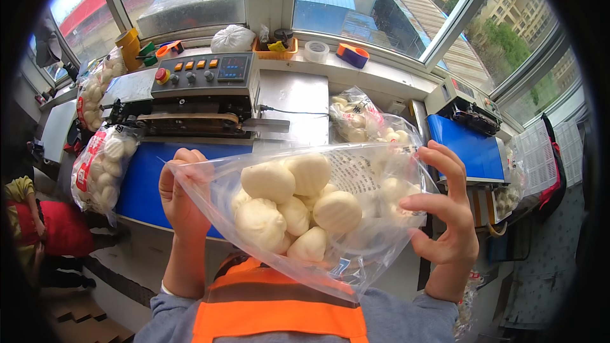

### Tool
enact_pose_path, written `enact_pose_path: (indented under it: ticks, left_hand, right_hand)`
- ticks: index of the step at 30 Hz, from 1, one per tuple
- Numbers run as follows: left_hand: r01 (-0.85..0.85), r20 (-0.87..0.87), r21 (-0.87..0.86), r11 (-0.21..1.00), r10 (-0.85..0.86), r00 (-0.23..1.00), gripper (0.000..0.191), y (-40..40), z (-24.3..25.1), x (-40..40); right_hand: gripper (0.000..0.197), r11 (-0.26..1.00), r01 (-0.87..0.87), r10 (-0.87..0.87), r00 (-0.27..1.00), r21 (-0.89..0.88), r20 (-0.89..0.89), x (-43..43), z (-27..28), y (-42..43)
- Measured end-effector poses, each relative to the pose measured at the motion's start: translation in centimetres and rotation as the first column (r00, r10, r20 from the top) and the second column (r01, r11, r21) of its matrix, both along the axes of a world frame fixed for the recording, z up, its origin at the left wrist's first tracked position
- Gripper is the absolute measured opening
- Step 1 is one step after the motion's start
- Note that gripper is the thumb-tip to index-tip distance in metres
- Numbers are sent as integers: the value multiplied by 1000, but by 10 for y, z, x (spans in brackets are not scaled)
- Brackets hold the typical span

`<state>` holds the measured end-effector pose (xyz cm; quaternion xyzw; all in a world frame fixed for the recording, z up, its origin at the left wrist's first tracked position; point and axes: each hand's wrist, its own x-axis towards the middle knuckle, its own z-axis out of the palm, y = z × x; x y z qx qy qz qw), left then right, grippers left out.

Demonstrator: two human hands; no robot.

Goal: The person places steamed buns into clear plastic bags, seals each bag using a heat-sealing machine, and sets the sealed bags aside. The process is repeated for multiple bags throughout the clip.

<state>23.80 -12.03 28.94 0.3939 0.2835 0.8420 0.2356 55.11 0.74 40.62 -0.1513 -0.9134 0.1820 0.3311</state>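
Before my chest hangs a clear plastic bag [381, 252], its wide mouth facing me. Several pale round buns [337, 212] lie heaped inside it. My left hand [187, 195] pinches the left corner of the mouth between thumb and fingers. At the opposite end, my right hand [443, 214] holds the bag's right edge with its fingers spread along the film. Printed writing shows on the bag's far wall. Just behind it sit filled bags of buns [355, 121] on the steel surface [295, 88].
A band sealing machine [202, 74] with a blue conveyor belt [147, 186] stands at left, a filled bag [105, 166] on the belt's end. Another sealer [464, 105] is at right. Tape rolls [316, 51] line the windowsill. At far left stands another person [62, 228].
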Motion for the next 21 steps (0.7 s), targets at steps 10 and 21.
enact_pose_path:
  ticks: [10, 21]
  left_hand:
    - [129, 265, 21, 991, -130, 956, 22, -22, 2, -19]
    - [170, 194, 75, 983, -182, 964, 21, -17, -10, -20]
  right_hand:
    - [5, 980, -194, 191, 978, -33, -83, 25, 12, 21]
    - [34, 755, -376, 4, 821, -537, -570, -9, -110, 5]
